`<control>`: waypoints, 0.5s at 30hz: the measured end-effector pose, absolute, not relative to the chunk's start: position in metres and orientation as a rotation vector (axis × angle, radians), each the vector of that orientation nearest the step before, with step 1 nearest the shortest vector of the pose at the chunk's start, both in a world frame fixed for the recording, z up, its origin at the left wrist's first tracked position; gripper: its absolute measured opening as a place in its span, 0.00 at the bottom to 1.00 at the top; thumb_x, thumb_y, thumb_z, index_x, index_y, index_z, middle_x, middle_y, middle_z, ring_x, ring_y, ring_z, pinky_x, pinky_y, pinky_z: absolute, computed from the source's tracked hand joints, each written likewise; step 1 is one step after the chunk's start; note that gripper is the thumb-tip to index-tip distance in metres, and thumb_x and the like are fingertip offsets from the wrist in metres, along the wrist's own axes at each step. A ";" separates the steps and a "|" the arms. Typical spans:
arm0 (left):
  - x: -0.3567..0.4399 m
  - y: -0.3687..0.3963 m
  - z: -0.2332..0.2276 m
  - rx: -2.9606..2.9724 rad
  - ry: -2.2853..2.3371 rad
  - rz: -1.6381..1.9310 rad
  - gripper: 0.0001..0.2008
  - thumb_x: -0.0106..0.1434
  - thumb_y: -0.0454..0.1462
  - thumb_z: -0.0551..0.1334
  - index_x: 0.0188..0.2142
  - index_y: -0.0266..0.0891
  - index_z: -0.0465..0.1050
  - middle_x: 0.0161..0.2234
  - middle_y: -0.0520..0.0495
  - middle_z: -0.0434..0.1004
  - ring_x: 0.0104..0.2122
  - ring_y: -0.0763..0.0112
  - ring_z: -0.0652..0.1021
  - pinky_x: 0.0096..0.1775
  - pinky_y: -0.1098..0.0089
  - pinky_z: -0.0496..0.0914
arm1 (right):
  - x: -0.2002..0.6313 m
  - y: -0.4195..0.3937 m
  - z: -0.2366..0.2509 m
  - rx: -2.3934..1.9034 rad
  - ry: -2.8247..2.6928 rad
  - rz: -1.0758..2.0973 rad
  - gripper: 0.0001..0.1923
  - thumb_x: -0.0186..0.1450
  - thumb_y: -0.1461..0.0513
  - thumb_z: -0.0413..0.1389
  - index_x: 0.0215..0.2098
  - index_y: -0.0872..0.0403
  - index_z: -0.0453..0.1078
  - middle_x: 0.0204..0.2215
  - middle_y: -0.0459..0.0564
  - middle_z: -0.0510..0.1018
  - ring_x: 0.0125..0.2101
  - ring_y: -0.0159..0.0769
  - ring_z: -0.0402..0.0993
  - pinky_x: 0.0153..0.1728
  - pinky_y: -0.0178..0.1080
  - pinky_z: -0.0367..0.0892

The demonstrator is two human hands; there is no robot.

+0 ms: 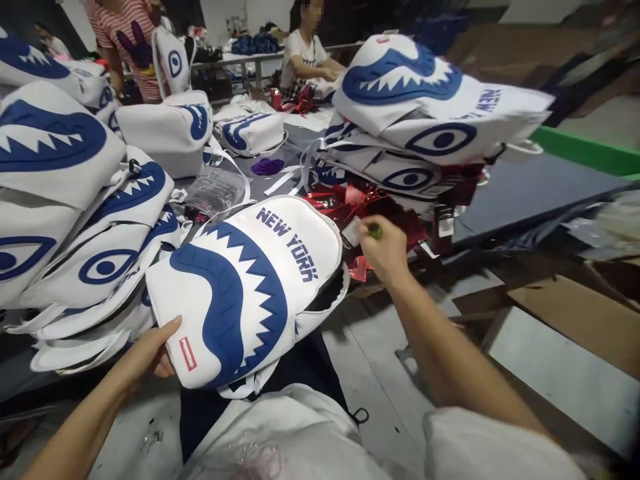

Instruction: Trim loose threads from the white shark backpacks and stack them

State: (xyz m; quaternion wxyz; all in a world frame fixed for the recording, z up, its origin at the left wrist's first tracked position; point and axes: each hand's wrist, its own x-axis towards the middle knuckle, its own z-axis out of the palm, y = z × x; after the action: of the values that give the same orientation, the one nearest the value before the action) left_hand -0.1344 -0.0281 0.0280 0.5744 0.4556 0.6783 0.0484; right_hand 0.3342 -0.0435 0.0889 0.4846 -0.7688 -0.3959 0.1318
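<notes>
A white backpack with a blue shark mouth, "NEW YORK" lettering and a small red patch lies tilted across the table edge and my lap. My left hand grips its lower left corner, thumb on top and fingers underneath. By the backpack's top end, my right hand is closed round a small green object whose kind I cannot make out. A pale label or tag is at its fingertips; whether they pinch it is unclear. Shiny red tags or ribbons lie just behind that hand.
Stacked white backpacks stand at the left and right. A clear plastic bag and a purple item lie between. Cardboard boxes are at the lower right. Two people are at the back.
</notes>
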 end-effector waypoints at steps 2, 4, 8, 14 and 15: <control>-0.131 -0.011 0.027 1.003 1.593 0.055 0.40 0.49 0.73 0.55 0.27 0.37 0.75 0.24 0.40 0.79 0.26 0.60 0.77 0.28 0.66 0.70 | 0.317 -0.106 0.053 -1.896 -0.792 0.286 0.08 0.67 0.55 0.51 0.34 0.50 0.65 0.37 0.54 0.78 0.45 0.45 0.76 0.45 0.44 0.68; -0.128 0.003 0.027 1.012 1.590 0.043 0.41 0.48 0.73 0.56 0.29 0.36 0.76 0.25 0.40 0.79 0.26 0.62 0.77 0.27 0.68 0.69 | 0.284 -0.155 0.008 -1.897 -0.693 0.401 0.10 0.66 0.51 0.51 0.33 0.47 0.65 0.33 0.54 0.79 0.36 0.47 0.77 0.37 0.45 0.70; -0.113 -0.005 0.035 1.149 1.527 0.249 0.34 0.47 0.68 0.64 0.26 0.37 0.74 0.19 0.45 0.75 0.19 0.65 0.72 0.22 0.70 0.63 | 0.213 -0.172 -0.055 -1.767 -0.708 1.022 0.18 0.59 0.45 0.56 0.32 0.50 0.70 0.21 0.49 0.75 0.22 0.44 0.75 0.22 0.41 0.67; -0.086 -0.061 0.081 1.250 1.186 0.657 0.23 0.59 0.56 0.65 0.43 0.43 0.81 0.41 0.43 0.84 0.40 0.55 0.82 0.44 0.60 0.77 | 0.219 -0.062 0.029 -1.541 -1.150 1.117 0.19 0.68 0.47 0.57 0.45 0.53 0.74 0.38 0.55 0.80 0.37 0.42 0.77 0.36 0.46 0.76; -0.084 -0.067 0.088 1.264 1.103 0.691 0.23 0.61 0.55 0.64 0.46 0.44 0.80 0.42 0.42 0.83 0.40 0.55 0.82 0.45 0.60 0.78 | 0.226 -0.038 0.053 -1.522 -1.209 1.082 0.19 0.70 0.49 0.56 0.50 0.53 0.72 0.44 0.54 0.78 0.41 0.39 0.76 0.40 0.46 0.76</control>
State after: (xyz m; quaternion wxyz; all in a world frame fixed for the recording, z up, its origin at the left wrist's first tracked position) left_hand -0.0844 -0.0674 0.0882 0.6159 0.5490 0.4789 0.3000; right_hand 0.2259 -0.0383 0.0530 0.4426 -0.6134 -0.4874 0.4361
